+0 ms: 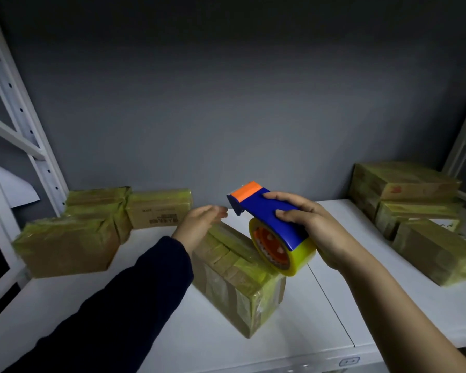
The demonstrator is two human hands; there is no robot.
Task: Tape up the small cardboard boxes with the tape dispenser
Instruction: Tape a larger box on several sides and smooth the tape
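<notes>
A small cardboard box (237,278) wrapped in yellowish tape lies at the middle of the white shelf. My right hand (312,224) grips the blue tape dispenser (269,214), which has an orange front and carries a yellow tape roll (285,251). The roll sits at the box's right top edge. My left hand (199,224), in a dark sleeve, hovers with fingers straight over the far left end of the box, just left of the dispenser's nose. Whether it touches the box I cannot tell.
Taped boxes (67,246) are stacked at the left, with another (159,208) behind them. More taped boxes (404,184) pile up at the right. A white shelf surface (334,313) carries everything; white rack posts (24,117) stand at both sides, a grey wall behind.
</notes>
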